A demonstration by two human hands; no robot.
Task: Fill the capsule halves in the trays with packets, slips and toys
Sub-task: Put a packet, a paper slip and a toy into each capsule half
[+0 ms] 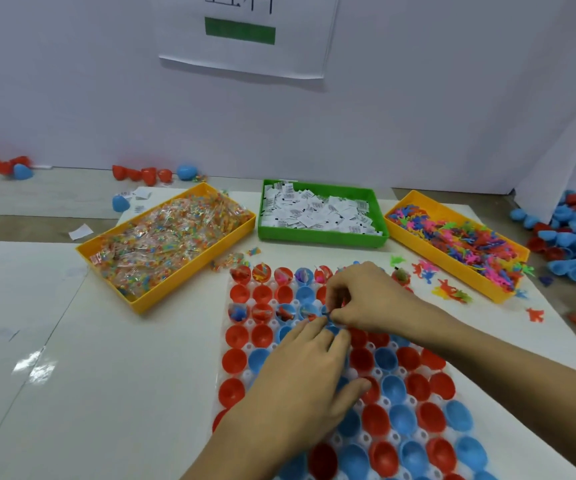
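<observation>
A clear tray [356,441] holds rows of red and blue capsule halves [394,389]; the far rows hold packets and toys, the near ones look bare. My right hand [373,299] hovers over the third row with fingers curled, pinching a small blue toy [328,315]. My left hand [307,375] reaches in from below, its fingertips meeting that same toy. A yellow bin of candy packets [165,244] stands at left, a green bin of paper slips [317,213] in the middle, a yellow bin of small plastic toys [459,240] at right.
Loose toys [449,291] lie scattered between the capsule tray and the right bin. Spare capsule halves pile at far right [570,237] and along the back wall [141,174]. A few slips lie at back left [80,232]. A white wall stands close behind.
</observation>
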